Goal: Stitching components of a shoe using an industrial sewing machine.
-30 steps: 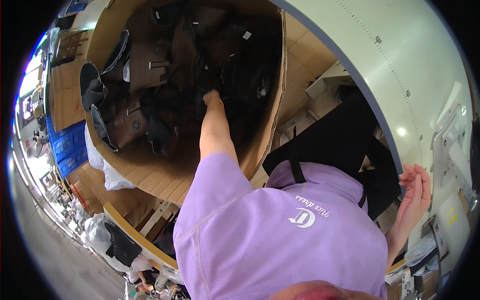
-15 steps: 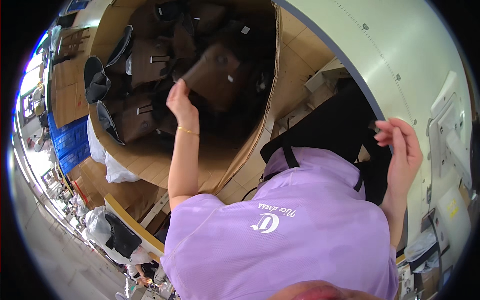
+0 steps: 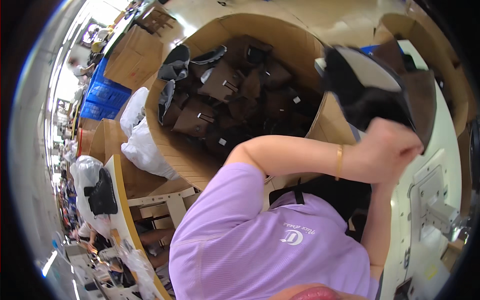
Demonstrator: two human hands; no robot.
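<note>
My left hand point(image 3: 386, 149) is closed around the lower edge of a floppy brown-and-black sewn piece with a pale grey inner panel point(image 3: 376, 96), fingers folded into a fist. The piece is up to the right, near the rounded edge of the pale green-white table point(image 3: 444, 131) and apart from the pile; whether it touches the table, I cannot tell. It is blurred, so its finer seams are lost to me.

My right forearm point(image 3: 378, 220) rises to meet the left wrist, where I wear 1 thin gold bracelet point(image 3: 339, 162). My right hand is mostly covered there, so I cannot tell whether it is open, closed or holding the piece too.

Beside me is the big brown cardboard carton point(image 3: 292, 36), holding a heap of similar dark brown pieces point(image 3: 220, 84), some with small white tabs.

I judge the piece in my grip to be light and unlikely to break, with enough body to hold a curve but soft enough to fold where I squeeze. The brown face looks smooth and might slide a little under loose fingers. A thick edge or seam seems the best place to pinch, with the second hand at the opposite edge to spread it; gripping the middle would probably crease it.
</note>
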